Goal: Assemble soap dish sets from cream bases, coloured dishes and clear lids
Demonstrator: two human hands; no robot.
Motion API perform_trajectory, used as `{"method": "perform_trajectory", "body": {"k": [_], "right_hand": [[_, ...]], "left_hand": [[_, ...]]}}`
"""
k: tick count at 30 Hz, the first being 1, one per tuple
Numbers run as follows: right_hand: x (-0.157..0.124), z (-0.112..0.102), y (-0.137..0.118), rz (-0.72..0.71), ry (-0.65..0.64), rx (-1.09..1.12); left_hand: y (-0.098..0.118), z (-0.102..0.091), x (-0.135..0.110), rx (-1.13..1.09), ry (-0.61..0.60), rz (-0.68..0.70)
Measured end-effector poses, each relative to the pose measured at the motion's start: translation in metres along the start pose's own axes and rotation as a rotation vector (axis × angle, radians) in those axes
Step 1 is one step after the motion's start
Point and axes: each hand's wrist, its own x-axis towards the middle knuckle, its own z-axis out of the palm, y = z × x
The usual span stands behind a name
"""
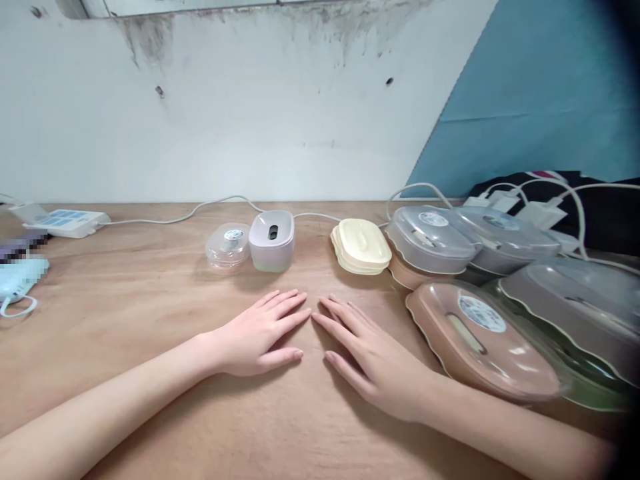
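Observation:
My left hand (pixel 260 333) lies flat on the wooden table with its fingers stretched out, holding nothing. Opposite it, my right hand (pixel 367 350) rests palm down, fingers apart, also without anything in it. The fingertips of both hands almost meet. Beyond the left hand stands a small pale lilac box (pixel 273 243) with a dark slot in its top. Directly left of that box is a round clear plastic container (pixel 229 247) bearing a label. Past the right hand sits a stack of cream-coloured lids (pixel 361 245).
Several lidded containers crowd the right side, among them a peach one (pixel 493 340) and a grey one (pixel 433 237). White chargers (pixel 543 215) with cables lie behind them. At the left are a power strip (pixel 70 223) and a light-blue device (pixel 23 279). A white wall (pixel 250 133) closes the back.

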Motion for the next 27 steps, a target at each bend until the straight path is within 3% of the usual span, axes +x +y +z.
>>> {"method": "perform_trajectory", "body": {"k": [5, 27], "right_hand": [[0.02, 0.006, 0.006, 0.012, -0.003, 0.09], [0.019, 0.002, 0.005, -0.01, -0.057, 0.034]], "left_hand": [[-0.003, 0.001, -0.003, -0.009, 0.031, -0.044], [-0.002, -0.001, -0.001, 0.026, 0.002, -0.054]]}}
